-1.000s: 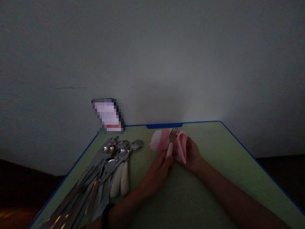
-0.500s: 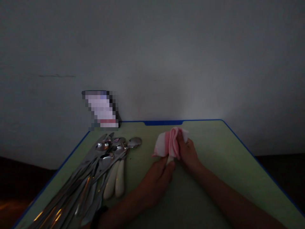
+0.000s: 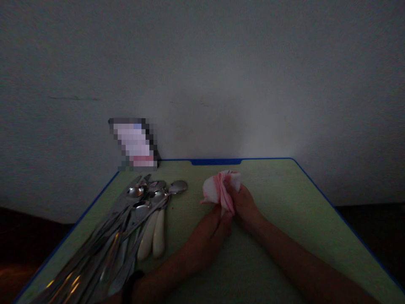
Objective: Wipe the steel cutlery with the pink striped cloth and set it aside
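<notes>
My left hand [image 3: 211,228] grips the white handle of a fork, and only a sliver of that handle shows at my fingertips. My right hand [image 3: 245,204] is closed round a pink and white cloth [image 3: 218,190] that is wrapped over the fork's head, so the tines are hidden. Both hands meet near the middle of the green table [image 3: 284,202], a little toward its far edge.
A pile of several metal spoons and knives [image 3: 126,228], two with white handles [image 3: 155,238], lies along the table's left side. A blurred-out object [image 3: 134,143] leans on the wall at the far left corner. A blue rim [image 3: 217,161] edges the table; the room is dim.
The fork's tines showed above the open cloth a second ago. My right hand has since folded the cloth over them and squeezed it tighter, while my left hand kept the handle.
</notes>
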`<state>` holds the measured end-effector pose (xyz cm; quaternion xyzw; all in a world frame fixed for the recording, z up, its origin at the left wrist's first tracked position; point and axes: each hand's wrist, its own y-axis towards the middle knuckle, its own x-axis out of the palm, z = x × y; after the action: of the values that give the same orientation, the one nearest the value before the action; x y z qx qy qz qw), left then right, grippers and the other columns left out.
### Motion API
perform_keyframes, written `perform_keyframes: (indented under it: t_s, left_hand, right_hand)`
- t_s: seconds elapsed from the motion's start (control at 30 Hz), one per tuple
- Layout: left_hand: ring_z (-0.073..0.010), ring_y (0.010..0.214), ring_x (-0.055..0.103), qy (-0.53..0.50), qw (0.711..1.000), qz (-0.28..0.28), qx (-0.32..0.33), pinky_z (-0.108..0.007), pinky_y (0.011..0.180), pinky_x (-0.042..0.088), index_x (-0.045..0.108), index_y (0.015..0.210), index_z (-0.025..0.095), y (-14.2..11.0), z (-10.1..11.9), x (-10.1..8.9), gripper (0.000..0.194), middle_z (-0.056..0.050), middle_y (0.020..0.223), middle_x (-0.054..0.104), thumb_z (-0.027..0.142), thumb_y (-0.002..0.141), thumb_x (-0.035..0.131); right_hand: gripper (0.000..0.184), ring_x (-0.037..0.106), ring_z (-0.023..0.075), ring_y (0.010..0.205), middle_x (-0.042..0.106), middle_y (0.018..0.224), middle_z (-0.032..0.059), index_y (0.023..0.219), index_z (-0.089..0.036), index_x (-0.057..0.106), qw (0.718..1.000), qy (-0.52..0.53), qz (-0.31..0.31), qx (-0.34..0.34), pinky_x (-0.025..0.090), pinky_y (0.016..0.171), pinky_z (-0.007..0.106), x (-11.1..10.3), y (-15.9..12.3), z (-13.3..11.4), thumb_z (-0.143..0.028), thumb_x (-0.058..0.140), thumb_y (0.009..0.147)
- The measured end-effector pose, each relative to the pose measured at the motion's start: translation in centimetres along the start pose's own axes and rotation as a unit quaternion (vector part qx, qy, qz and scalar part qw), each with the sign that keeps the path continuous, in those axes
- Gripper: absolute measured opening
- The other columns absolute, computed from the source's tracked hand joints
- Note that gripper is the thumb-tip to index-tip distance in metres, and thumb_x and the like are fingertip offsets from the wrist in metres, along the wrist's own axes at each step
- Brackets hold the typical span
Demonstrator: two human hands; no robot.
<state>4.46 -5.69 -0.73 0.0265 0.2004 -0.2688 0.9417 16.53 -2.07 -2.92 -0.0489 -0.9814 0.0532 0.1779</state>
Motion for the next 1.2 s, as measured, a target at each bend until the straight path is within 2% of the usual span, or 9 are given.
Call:
perform_keyframes:
  t_s: [0.13, 0.23, 0.4, 0.5, 0.63, 0.77, 0.9, 1.0, 1.2]
  left_hand:
    - [-0.0170, 0.073, 0.054, 0.071, 0.997, 0.018, -0.003, -0.028, 0.072, 0.042, 0.051, 0.089, 0.016, 0.0, -0.3, 0.4, 0.030, -0.005, 0.081, 0.060, 0.037, 0.091, 0.029]
    - [-0.0196, 0.076, 0.056, 0.124, 0.992, 0.026, -0.009, -0.032, 0.073, 0.042, 0.050, 0.093, 0.015, -0.1, -0.5, 0.7, 0.029, -0.008, 0.084, 0.061, 0.036, 0.091, 0.030]
    - [-0.0199, 0.086, 0.056, 0.094, 0.995, -0.023, 0.022, -0.031, 0.080, 0.041, 0.050, 0.100, 0.015, -0.4, 0.6, 0.2, 0.029, -0.008, 0.094, 0.061, 0.034, 0.092, 0.030]
    - [-0.0174, 0.080, 0.056, 0.055, 0.996, -0.063, 0.028, -0.027, 0.075, 0.042, 0.051, 0.096, 0.016, -0.7, 1.3, -0.4, 0.029, -0.005, 0.089, 0.061, 0.035, 0.092, 0.029]
    - [-0.0160, 0.077, 0.054, 0.042, 0.996, -0.069, 0.035, -0.025, 0.072, 0.041, 0.050, 0.094, 0.017, -1.0, 1.4, -0.6, 0.028, -0.003, 0.088, 0.059, 0.034, 0.092, 0.028]
    - [-0.0130, 0.062, 0.049, 0.036, 0.998, -0.057, 0.005, -0.022, 0.060, 0.039, 0.048, 0.093, 0.017, -0.6, 0.7, -0.2, 0.033, 0.000, 0.072, 0.054, 0.039, 0.093, 0.024]
    - [-0.0121, 0.053, 0.046, 0.033, 0.999, -0.020, -0.025, -0.022, 0.051, 0.035, 0.048, 0.081, 0.017, 0.1, -0.2, 0.3, 0.037, 0.002, 0.062, 0.050, 0.044, 0.092, 0.024]
    - [-0.0137, 0.053, 0.049, 0.065, 0.997, 0.004, -0.041, -0.024, 0.052, 0.036, 0.049, 0.074, 0.017, 0.6, -0.6, 0.4, 0.043, 0.000, 0.061, 0.053, 0.045, 0.092, 0.021]
    - [-0.0163, 0.062, 0.055, 0.113, 0.993, 0.031, -0.011, -0.026, 0.060, 0.040, 0.052, 0.082, 0.016, 0.8, -0.7, 0.5, 0.040, -0.004, 0.070, 0.060, 0.040, 0.092, 0.022]
  right_hand:
    - [0.034, 0.055, 0.0127, 0.064, 0.063, 0.074, 0.0023, 0.087, -0.016, 0.059, 0.999, 0.001, 0.001, -0.042, 0.043, 0.061, 0.024, -0.2, 0.2, 0.3, -0.046, 0.058, 0.072]
    - [0.035, 0.052, 0.0110, 0.058, 0.060, 0.065, -0.0004, 0.077, -0.016, 0.059, 0.997, -0.025, 0.027, -0.064, 0.040, 0.056, 0.022, -0.3, 0.2, 0.3, -0.051, 0.053, 0.074]
    - [0.049, 0.042, 0.0095, 0.043, 0.050, 0.047, -0.0016, 0.054, -0.016, 0.052, 0.992, -0.060, 0.109, 0.005, 0.031, 0.043, 0.023, -0.2, 0.0, -0.7, -0.063, 0.049, 0.069]
    - [0.051, 0.042, 0.0101, 0.042, 0.052, 0.048, 0.0000, 0.059, -0.016, 0.054, 0.991, -0.019, 0.131, 0.028, 0.030, 0.042, 0.024, -0.1, 0.2, -1.0, -0.066, 0.046, 0.069]
    - [0.048, 0.045, 0.0106, 0.046, 0.055, 0.053, 0.0006, 0.067, -0.017, 0.055, 0.994, 0.045, 0.104, 0.002, 0.033, 0.044, 0.023, -0.2, 0.7, -0.6, -0.064, 0.048, 0.069]
    - [0.044, 0.044, 0.0098, 0.047, 0.055, 0.053, 0.0004, 0.063, -0.015, 0.054, 0.998, 0.010, 0.067, 0.010, 0.034, 0.044, 0.022, -0.1, 0.4, -0.5, -0.060, 0.055, 0.066]
    - [0.043, 0.052, 0.0126, 0.054, 0.062, 0.064, 0.0034, 0.074, -0.015, 0.059, 0.998, 0.028, 0.051, 0.031, 0.040, 0.050, 0.024, 0.5, -0.2, -0.3, -0.058, 0.057, 0.066]
    - [0.041, 0.054, 0.0132, 0.056, 0.063, 0.065, 0.0035, 0.074, -0.015, 0.061, 0.998, 0.036, 0.032, 0.040, 0.040, 0.051, 0.024, 0.9, -0.6, 0.2, -0.055, 0.059, 0.066]
    - [0.037, 0.052, 0.0119, 0.055, 0.061, 0.064, 0.0025, 0.071, -0.015, 0.060, 0.998, 0.035, 0.043, 0.020, 0.040, 0.052, 0.024, 1.0, -0.8, 0.5, -0.052, 0.061, 0.066]
